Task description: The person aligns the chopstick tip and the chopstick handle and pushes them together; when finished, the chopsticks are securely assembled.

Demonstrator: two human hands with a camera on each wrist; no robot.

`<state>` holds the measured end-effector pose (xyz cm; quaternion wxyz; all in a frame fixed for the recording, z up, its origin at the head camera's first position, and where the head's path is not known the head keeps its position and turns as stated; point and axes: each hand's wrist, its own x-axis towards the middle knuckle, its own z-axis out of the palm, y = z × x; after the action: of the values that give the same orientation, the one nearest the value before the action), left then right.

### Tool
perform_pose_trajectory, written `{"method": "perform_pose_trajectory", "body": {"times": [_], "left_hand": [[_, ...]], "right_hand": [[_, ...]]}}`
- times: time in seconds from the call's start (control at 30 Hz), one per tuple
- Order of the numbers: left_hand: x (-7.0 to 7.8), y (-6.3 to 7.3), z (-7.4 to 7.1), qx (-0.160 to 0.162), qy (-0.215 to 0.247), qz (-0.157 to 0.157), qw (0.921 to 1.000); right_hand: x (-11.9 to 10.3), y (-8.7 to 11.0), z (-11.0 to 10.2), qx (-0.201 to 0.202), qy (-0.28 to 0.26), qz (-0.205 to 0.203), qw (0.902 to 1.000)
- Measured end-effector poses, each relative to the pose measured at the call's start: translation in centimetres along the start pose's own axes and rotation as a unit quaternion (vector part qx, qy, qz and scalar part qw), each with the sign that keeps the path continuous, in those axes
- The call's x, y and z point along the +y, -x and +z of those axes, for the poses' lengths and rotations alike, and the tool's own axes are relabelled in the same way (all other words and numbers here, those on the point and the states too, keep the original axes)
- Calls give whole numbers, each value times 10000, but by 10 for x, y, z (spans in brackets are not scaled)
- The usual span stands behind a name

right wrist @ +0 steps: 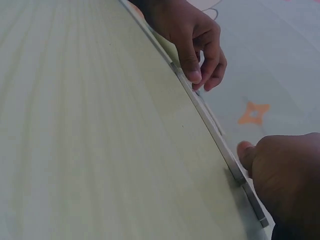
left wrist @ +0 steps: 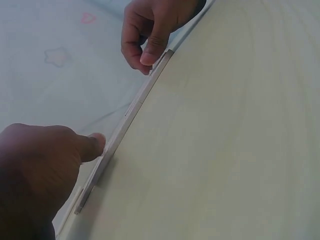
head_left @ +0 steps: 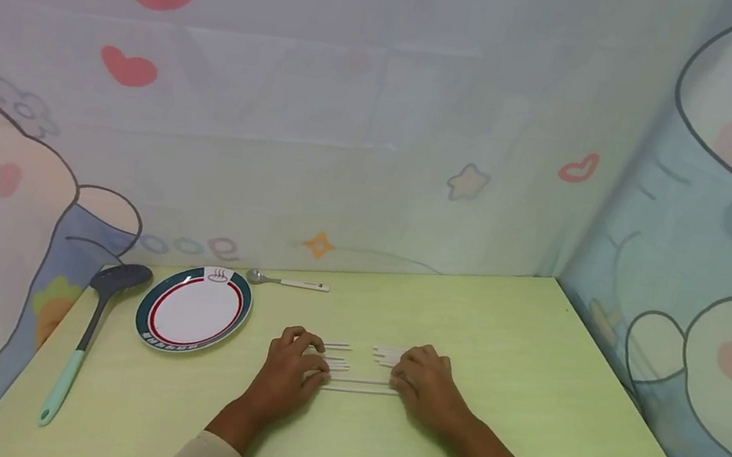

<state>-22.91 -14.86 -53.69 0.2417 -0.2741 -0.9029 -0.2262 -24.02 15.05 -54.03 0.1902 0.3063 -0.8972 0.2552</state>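
Observation:
Two long, thin white sticks (head_left: pixel 357 390) lie side by side across the table, running between the two hands. Just behind them, shorter white stick ends show in two groups, with a gap between the groups. My left hand (head_left: pixel 286 369) bends its thumb and fingers over the left group. On the opposite side my right hand (head_left: pixel 432 390) does the same, covering much of the right group. From the left wrist, the nearest stick (left wrist: pixel 131 116) appears edge-on, thumb tip right at it. In the right wrist view, both hands' fingertips meet the far side of the stick (right wrist: pixel 215 131).
Left of the hands lies a round white plate (head_left: pixel 150 315) with a dark green and red rim. A small spoon (head_left: pixel 302 284) with a white handle rests behind. At the far left is a dark-headed cooking utensil (head_left: pixel 62 389) with a mint handle. Printed cloth (head_left: pixel 355 102) hangs behind the table.

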Motion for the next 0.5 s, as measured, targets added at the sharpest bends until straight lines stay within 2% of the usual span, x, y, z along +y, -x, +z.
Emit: {"method": "perform_pose_trajectory", "body": {"times": [0.17, 0.33, 0.5], "left_hand": [[-3, -4, 0, 109, -60, -45, 9999], [-7, -8, 1, 66, 5, -201, 9998], [-8, -7, 1, 10, 110, -244, 9996]], "right_hand": [[6, -5, 2, 260, 60, 308, 9992], [13, -9, 4, 74, -15, 665, 9978], [14, -8, 4, -82, -30, 750, 9971]]}}
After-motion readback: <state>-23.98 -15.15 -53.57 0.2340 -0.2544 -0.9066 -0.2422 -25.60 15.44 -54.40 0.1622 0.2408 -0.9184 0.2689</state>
